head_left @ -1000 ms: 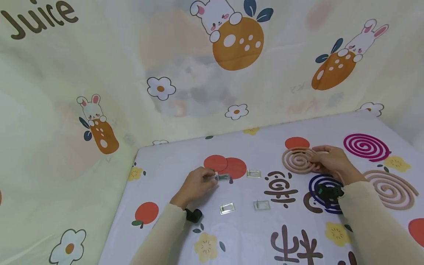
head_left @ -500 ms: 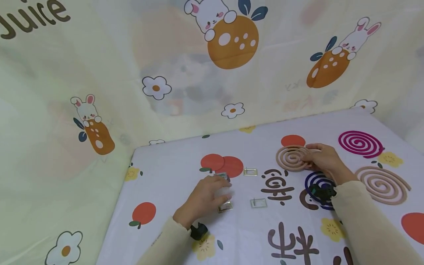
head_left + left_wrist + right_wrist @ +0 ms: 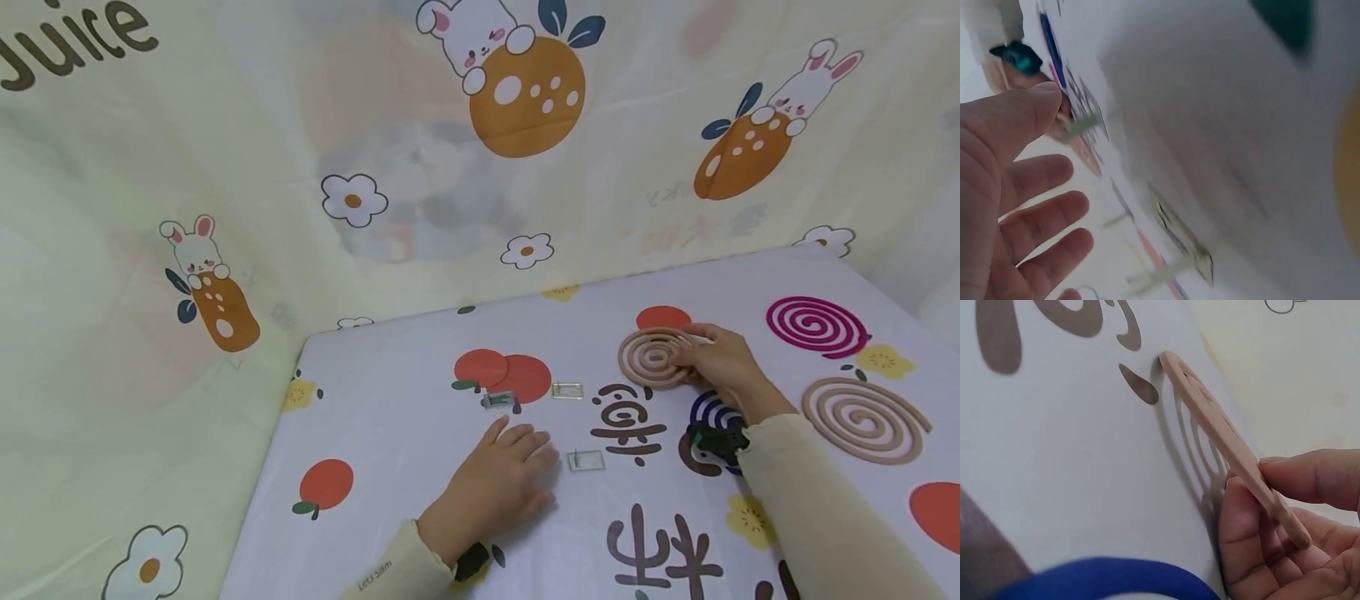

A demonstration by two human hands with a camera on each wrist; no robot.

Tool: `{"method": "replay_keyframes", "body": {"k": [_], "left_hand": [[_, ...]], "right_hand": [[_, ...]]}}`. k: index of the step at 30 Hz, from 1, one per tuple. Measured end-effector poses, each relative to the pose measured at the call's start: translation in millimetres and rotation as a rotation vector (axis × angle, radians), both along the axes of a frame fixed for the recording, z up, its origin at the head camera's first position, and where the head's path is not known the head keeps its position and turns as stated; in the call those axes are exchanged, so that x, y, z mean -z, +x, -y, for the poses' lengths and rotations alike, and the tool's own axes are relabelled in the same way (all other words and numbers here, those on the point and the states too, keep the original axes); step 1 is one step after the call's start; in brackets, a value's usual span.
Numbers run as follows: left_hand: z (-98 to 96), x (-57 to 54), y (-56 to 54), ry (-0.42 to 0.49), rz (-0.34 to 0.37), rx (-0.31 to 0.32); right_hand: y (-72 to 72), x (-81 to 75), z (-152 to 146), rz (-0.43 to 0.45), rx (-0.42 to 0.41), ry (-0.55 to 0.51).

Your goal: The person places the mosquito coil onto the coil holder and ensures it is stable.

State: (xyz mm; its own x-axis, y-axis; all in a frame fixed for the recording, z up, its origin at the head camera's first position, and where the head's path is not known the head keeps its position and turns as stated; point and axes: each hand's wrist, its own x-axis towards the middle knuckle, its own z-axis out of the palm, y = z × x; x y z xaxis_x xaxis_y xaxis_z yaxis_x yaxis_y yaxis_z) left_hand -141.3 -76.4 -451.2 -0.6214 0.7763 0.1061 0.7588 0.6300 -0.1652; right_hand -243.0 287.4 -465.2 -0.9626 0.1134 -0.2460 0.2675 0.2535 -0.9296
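My right hand (image 3: pixel 720 367) pinches a tan mosquito coil (image 3: pixel 652 357) between thumb and fingers; the right wrist view shows this coil (image 3: pixel 1222 437) tilted, edge-on, over the cloth. My left hand (image 3: pixel 495 479) hovers low over the cloth, fingers spread and loosely bent; no held object shows in the left wrist view. Small metal coil stands lie around it: one (image 3: pixel 498 400) beyond its fingertips on a printed red fruit, one (image 3: pixel 567 390) further back, one (image 3: pixel 586 460) to its right. A fourth spot, where another stand lay, is covered by this hand.
On the right lie a magenta coil (image 3: pixel 816 325), another tan coil (image 3: pixel 866 419) and a dark blue coil (image 3: pixel 712 408), partly hidden by the right wrist's camera. A printed cloth (image 3: pixel 360 417) covers the table; a patterned curtain (image 3: pixel 420 275) rises behind.
My left hand has let go of the stand on the red print and moved nearer and rightward, covering the near stand. My right hand keeps the tan coil, shifted slightly left.
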Motion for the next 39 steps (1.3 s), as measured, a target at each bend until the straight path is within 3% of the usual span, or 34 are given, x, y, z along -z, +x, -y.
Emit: {"method": "replay_keyframes", "body": {"k": [8, 15, 26, 39], "left_hand": [[-14.5, 7.5, 15.3, -0.037, 0.024, 0.051], [-17.7, 12.1, 21.3, -0.046, 0.081, -0.001], [-18.5, 13.8, 22.9, -0.031, 0.214, -0.063], [-22.9, 17.8, 30.1, 0.001, 0.265, -0.114]], "right_hand": [[3.4, 4.7, 2.8, -0.010, 0.014, -0.001], [7.6, 7.2, 8.5, -0.018, 0.026, 0.017], [19.1, 1.0, 21.6, -0.073, -0.052, -0.163], [38.1, -2.7, 39.3, -0.020, -0.141, -0.305]]}}
